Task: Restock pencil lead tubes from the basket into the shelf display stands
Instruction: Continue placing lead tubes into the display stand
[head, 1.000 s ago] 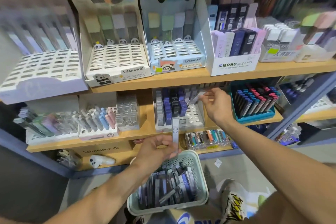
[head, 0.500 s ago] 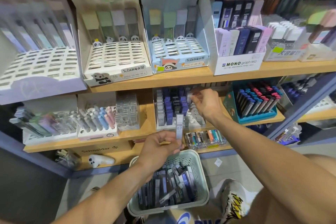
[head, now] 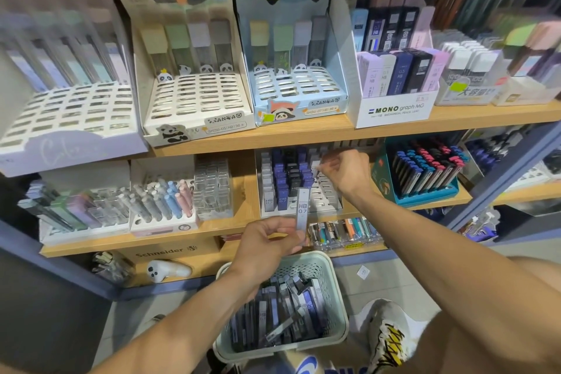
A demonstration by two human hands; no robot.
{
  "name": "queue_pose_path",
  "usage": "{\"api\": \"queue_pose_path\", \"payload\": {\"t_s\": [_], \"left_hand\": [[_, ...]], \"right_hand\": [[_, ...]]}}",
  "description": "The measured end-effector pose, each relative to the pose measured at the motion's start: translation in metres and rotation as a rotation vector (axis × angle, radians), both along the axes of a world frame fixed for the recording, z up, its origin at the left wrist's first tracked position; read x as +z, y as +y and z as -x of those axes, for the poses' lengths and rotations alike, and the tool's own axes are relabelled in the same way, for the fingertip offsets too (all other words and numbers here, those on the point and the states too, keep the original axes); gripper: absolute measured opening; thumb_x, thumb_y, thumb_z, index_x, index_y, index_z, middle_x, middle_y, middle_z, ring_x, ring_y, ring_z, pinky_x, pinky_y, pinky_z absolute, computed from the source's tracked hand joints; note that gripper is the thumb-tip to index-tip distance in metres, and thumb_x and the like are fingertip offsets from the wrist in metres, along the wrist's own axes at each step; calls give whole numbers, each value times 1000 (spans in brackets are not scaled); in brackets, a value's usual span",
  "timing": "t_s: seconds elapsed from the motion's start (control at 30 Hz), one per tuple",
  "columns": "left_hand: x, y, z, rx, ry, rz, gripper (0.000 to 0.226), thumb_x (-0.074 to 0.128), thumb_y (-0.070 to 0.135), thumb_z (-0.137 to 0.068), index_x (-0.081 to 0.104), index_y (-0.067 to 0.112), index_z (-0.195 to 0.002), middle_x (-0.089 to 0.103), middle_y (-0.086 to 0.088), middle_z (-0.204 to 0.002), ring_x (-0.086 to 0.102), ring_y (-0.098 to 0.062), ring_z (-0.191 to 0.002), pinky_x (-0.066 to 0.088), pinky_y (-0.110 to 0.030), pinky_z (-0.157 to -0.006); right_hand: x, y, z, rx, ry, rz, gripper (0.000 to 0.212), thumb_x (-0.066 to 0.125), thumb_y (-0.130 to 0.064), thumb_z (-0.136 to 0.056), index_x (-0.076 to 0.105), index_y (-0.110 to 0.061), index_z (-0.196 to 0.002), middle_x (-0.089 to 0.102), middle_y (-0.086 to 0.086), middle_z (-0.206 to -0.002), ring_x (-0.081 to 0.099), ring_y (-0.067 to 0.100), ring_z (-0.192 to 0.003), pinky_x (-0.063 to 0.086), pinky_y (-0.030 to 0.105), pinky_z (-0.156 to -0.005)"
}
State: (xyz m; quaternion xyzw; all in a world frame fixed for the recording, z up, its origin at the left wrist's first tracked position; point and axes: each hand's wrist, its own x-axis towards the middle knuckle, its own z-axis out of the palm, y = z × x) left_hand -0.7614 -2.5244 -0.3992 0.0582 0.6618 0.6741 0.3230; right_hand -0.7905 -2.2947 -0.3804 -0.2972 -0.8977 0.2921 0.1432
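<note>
Wooden stationery shelves (head: 303,136) frame the restocking: the right hand (head: 346,171) pinches a pale lead tube (head: 315,164) at the white slotted display stand (head: 326,197), while the left hand (head: 267,241) grips an upright grey "HB 0.7" tube (head: 302,210). Front slots look unfilled; the mint plastic basket (head: 337,291) below holds many more, so much seems left.

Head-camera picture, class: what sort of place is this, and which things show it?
Most likely a stationery shop: wooden shelves carry branded display stands of pencil lead tubes, including a MONO graph box, and a restocking basket sits below.
</note>
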Motion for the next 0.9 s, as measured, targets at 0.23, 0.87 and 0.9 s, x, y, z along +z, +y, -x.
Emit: {"api": "queue_pose_path", "payload": {"t_s": [0.23, 0.87, 0.9], "left_hand": [[-2, 5, -1, -25, 25, 8, 14, 78, 3, -89, 78, 11, -100, 77, -12, -104, 78, -25, -95, 60, -28, -90], [-20, 0, -5, -73, 68, 122, 25, 74, 8, -94, 72, 20, -115, 74, -7, -112, 75, -6, -91, 54, -11, -77], [-21, -1, -4, -72, 58, 116, 24, 74, 8, -94, 72, 19, -115, 74, -8, -112, 76, -9, -92, 56, -14, -80]], "right_hand": [[39, -28, -56, 95, 28, 685, 16, 73, -6, -89, 70, -12, -103, 75, 6, -93, 67, 14, -74, 53, 25, -63], [-2, 22, -15, -34, 188, -70, 16, 76, -21, -90, 76, -5, -95, 77, 7, -90, 73, 23, -87, 60, 44, -85], [-4, 23, -14, -20, 176, -90, 17, 76, -21, -90, 76, -5, -96, 78, 7, -92, 73, 23, -88, 60, 44, -86]]}}
